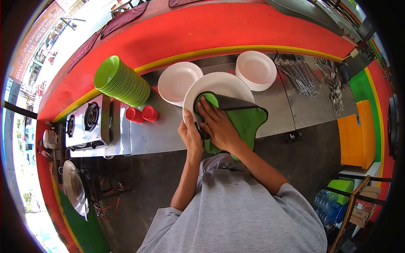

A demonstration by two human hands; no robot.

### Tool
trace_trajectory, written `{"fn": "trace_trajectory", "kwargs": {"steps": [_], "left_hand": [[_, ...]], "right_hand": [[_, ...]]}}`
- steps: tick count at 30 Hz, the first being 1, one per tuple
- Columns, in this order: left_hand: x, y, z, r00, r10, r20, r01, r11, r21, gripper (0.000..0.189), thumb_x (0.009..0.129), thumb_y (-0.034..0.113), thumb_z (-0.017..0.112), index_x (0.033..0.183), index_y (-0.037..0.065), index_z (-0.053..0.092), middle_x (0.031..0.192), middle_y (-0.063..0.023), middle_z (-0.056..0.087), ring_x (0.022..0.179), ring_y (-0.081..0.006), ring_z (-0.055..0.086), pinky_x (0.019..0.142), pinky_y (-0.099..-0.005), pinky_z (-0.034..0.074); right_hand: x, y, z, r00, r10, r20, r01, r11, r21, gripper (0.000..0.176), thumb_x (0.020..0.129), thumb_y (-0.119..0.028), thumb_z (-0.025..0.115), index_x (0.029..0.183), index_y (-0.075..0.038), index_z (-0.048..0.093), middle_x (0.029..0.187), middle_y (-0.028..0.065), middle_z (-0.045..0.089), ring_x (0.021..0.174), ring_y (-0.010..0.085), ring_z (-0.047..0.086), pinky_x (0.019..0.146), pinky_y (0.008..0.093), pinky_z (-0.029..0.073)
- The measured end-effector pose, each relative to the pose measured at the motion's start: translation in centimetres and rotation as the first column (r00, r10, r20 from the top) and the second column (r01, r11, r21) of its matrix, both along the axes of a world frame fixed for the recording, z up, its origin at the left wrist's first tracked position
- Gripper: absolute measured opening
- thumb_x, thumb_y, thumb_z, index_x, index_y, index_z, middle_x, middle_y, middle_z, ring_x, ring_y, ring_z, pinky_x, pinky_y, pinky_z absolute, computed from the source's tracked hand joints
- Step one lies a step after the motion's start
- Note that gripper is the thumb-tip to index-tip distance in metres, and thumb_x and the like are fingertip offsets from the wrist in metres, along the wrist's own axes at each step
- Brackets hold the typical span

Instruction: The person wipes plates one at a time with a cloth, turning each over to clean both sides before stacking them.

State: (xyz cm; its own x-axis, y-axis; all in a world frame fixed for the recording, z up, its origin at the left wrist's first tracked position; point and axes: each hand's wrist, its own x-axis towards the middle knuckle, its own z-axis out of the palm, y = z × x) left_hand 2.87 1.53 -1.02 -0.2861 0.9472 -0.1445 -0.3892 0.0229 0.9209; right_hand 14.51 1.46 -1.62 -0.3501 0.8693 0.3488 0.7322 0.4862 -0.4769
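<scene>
A white plate (228, 81) is held up in front of me, above the metal counter. My left hand (190, 134) grips its left rim, thumb on the upper side. My right hand (217, 126) presses a green cloth (247, 122) with a dark edge onto the plate's inner face, fingers stretched and lying on the cloth. The cloth hangs over the plate's lower right rim. Behind the held plate, a stack of white plates (179, 80) stands on the left and another white stack (256, 68) on the right.
Green bowls (126, 82) lean in a tall stack at the left, beside two red cups (149, 113). Further left is a gas stove (90, 120). Forks (299, 76) and spoons (336, 95) lie on the counter's right part. An orange container (357, 135) stands far right.
</scene>
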Motion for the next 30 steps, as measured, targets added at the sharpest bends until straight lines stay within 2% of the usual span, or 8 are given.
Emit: {"fn": "trace_trajectory", "kwargs": {"steps": [5,8,12,15,19,24,28,30], "left_hand": [[-0.8,-0.2,-1.4,0.997,0.036,-0.065,-0.031,0.997,0.077,0.052,0.104,0.043,0.053,0.117,-0.007,0.064,0.106,-0.0088,0.070,0.091,-0.0132,0.065,0.077,-0.0277,0.053],[-1.3,-0.3,-1.3,0.994,0.063,-0.091,-0.055,0.995,0.083,0.053,0.104,0.043,0.054,0.117,-0.007,0.064,0.106,-0.0100,0.070,0.091,-0.0141,0.066,0.077,-0.0288,0.054],[-0.9,-0.1,-0.6,0.987,0.156,-0.044,-0.151,0.982,0.114,0.055,0.103,0.045,0.054,0.117,-0.007,0.062,0.106,-0.0115,0.069,0.090,-0.0155,0.067,0.078,-0.0304,0.055],[-0.4,-0.2,0.5,0.982,0.189,-0.009,-0.187,0.978,0.097,0.056,0.102,0.046,0.055,0.116,-0.007,0.062,0.105,-0.0118,0.069,0.088,-0.0166,0.068,0.077,-0.0306,0.056],[-0.7,0.1,-0.6,0.981,0.190,-0.029,-0.187,0.979,0.087,0.056,0.102,0.047,0.055,0.116,-0.007,0.062,0.104,-0.0118,0.069,0.088,-0.0174,0.068,0.075,-0.0305,0.057],[-0.7,0.3,-0.5,0.977,0.211,-0.044,-0.209,0.977,0.048,0.056,0.103,0.047,0.054,0.112,-0.007,0.065,0.097,-0.0095,0.070,0.085,-0.0140,0.065,0.074,-0.0280,0.053],[-0.9,0.1,-0.9,0.993,0.117,0.023,-0.117,0.992,0.042,0.057,0.103,0.046,0.053,0.120,-0.007,0.062,0.110,-0.0126,0.068,0.093,-0.0181,0.066,0.080,-0.0299,0.055],[-0.8,-0.2,-0.6,0.997,0.074,0.003,-0.074,0.996,0.043,0.057,0.104,0.045,0.052,0.122,-0.008,0.061,0.113,-0.0130,0.067,0.094,-0.0183,0.066,0.081,-0.0298,0.054]], "right_hand": [[1.3,2.2,0.3,0.992,-0.105,-0.076,0.109,0.993,0.050,0.068,0.099,-0.033,0.054,0.156,-0.007,0.029,0.165,0.0104,0.023,0.127,0.0401,0.050,0.108,0.0465,0.040],[2.1,2.6,0.4,0.983,-0.179,-0.034,0.182,0.979,0.093,0.069,0.099,-0.035,0.056,0.156,-0.006,0.029,0.164,0.0112,0.024,0.128,0.0400,0.050,0.108,0.0463,0.039],[2.4,1.7,0.5,0.943,-0.295,0.156,0.278,0.953,0.124,0.072,0.097,-0.044,0.055,0.153,-0.004,0.033,0.160,0.0141,0.032,0.131,0.0385,0.048,0.111,0.0459,0.037],[2.6,0.6,-0.2,0.940,-0.295,0.170,0.265,0.948,0.179,0.074,0.097,-0.047,0.054,0.152,-0.001,0.035,0.159,0.0162,0.034,0.135,0.0376,0.044,0.115,0.0463,0.032],[2.2,-1.6,-1.1,0.970,-0.204,0.129,0.196,0.978,0.068,0.072,0.099,-0.045,0.051,0.152,0.002,0.033,0.158,0.0210,0.033,0.138,0.0393,0.041,0.118,0.0462,0.027],[1.5,-4.0,-1.1,0.989,-0.044,0.144,0.046,0.999,-0.012,0.068,0.101,-0.041,0.047,0.153,0.000,0.033,0.158,0.0194,0.033,0.137,0.0401,0.041,0.117,0.0465,0.029],[0.4,-4.4,-1.4,0.994,0.102,0.031,-0.099,0.991,-0.095,0.068,0.101,-0.038,0.045,0.156,-0.002,0.027,0.161,0.0175,0.028,0.139,0.0414,0.039,0.118,0.0480,0.028],[-0.1,-3.8,-1.1,0.995,0.093,0.026,-0.091,0.994,-0.055,0.066,0.101,-0.038,0.046,0.156,-0.004,0.029,0.161,0.0149,0.030,0.136,0.0393,0.043,0.115,0.0468,0.031]]}}
